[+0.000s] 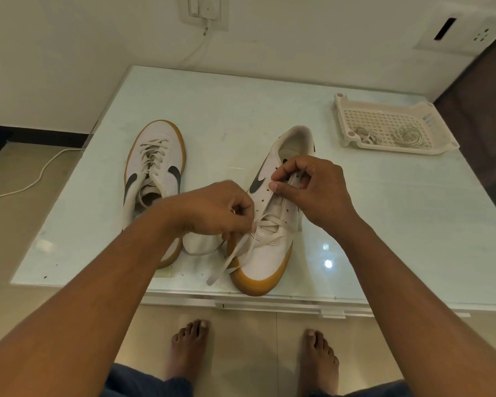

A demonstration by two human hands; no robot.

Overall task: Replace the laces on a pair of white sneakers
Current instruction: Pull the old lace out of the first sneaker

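Observation:
Two white sneakers with gum soles stand on a glass table. The left sneaker is fully laced, toe pointing away. The right sneaker points its toe toward me and is laced only at its lowest eyelets. My left hand pinches the white lace near the toe-side eyelets, and loose lace ends trail over the toe. My right hand grips the eyelet flaps and tongue higher up the same sneaker.
A white perforated plastic tray with coiled laces in it sits at the table's far right. A white cable runs over the floor at left. My bare feet stand below the table's front edge.

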